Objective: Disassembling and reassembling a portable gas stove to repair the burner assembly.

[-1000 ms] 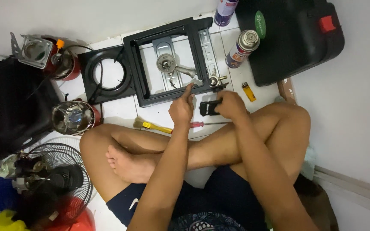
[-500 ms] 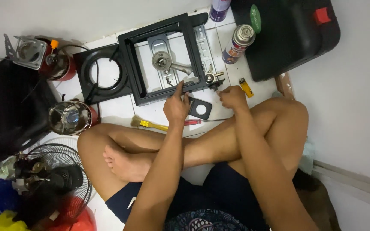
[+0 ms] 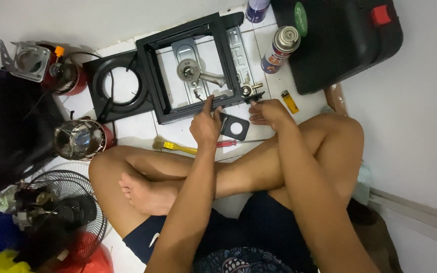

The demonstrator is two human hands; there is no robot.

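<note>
Head view: person sits cross-legged on a white tiled floor [image 3: 137, 129], both hands at the near edge of a stripped black stove frame [image 3: 153, 76]. Left hand [image 3: 206, 124]: fingers curled together, index finger out and touching the frame's near rail; nothing gripped as far as I can see. Right hand [image 3: 269, 111]: fingertips pinched at the frame's near right corner, on or just beside the brass valve fitting [image 3: 249, 90]; can't tell if it actually clamps it. Small black plate with a round hole [image 3: 234, 127] lies flat on the floor between the two hands, just beside the left one. Burner head and tube [image 3: 193, 72] sit inside the frame. Black ring plate [image 3: 99, 101] lies against the frame's left side. Yellow-handled brush [image 3: 175, 146] and red-handled screwdriver [image 3: 227, 143] lie near the shin. Yellow lighter [image 3: 290, 101] is right of the right hand; gas canister [image 3: 279, 49] stands beyond it, next to the black case [image 3: 345, 50].
</note>
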